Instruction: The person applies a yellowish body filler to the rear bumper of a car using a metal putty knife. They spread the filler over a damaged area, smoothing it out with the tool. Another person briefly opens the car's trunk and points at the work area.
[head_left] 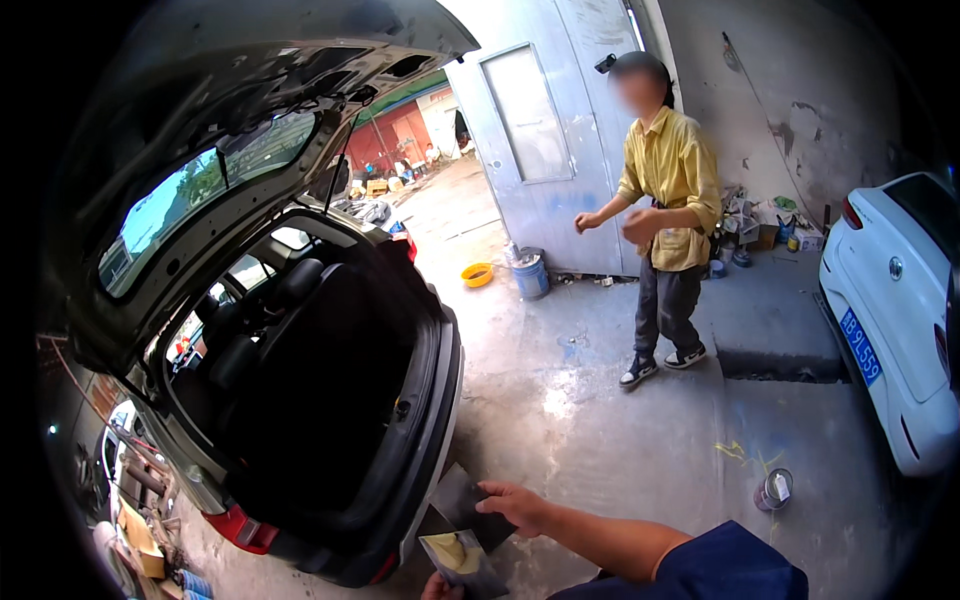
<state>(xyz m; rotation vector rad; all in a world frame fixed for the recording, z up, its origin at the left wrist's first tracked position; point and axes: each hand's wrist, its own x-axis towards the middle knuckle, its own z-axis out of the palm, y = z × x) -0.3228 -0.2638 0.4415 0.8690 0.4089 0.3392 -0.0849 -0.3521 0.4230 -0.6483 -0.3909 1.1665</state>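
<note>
At the bottom edge my left hand (441, 588) is closed on the edge of a flat grey plate (484, 579) carrying a smear of cream-yellow putty (454, 552). Just above it, my right hand (515, 505) pinches a thin dark flat sheet (462, 497) between thumb and fingers. The sheet slants behind the plate, and its exact kind is unclear. Both hands are close to the rear bumper (440, 440) of a car with its tailgate (250, 120) raised. Most of my left hand is cut off by the frame.
A person in a yellow shirt (668, 180) stands ahead by a grey metal door (540, 130). A white car (890, 320) is parked at right. An open can (772, 490), a blue bucket (530, 275) and a yellow basin (477, 275) stand on the floor.
</note>
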